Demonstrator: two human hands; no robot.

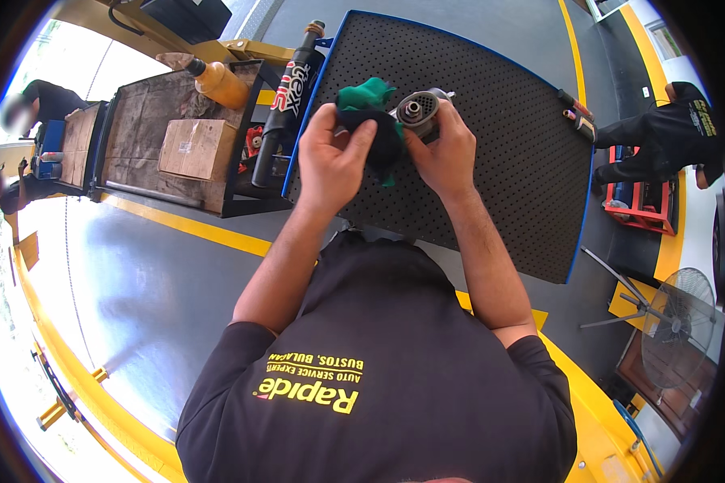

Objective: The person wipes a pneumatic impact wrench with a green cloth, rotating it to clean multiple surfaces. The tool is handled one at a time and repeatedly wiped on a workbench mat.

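My left hand [330, 165] pinches a bunched cloth [366, 95], green in places and nearly black in others. Its loose folds hang beside the thing in my other hand. Between the fingers and thumb of my right hand [447, 153] is a round grey metal part [416, 113], with holes in its face and a raised hub at the centre. The cloth reaches close to the part's left side; whether they touch I cannot tell. Both hands are raised over a black perforated work surface [491, 193] with a blue edge.
A black cylinder [286, 121] lies along the surface's left edge. Left of it, a worn bench holds a cardboard box [197, 149] and a yellow bottle [221, 84]. Hand tools [578, 121] lie at the right edge. A person [660, 133] stands beyond; a fan [677, 326] is lower right.
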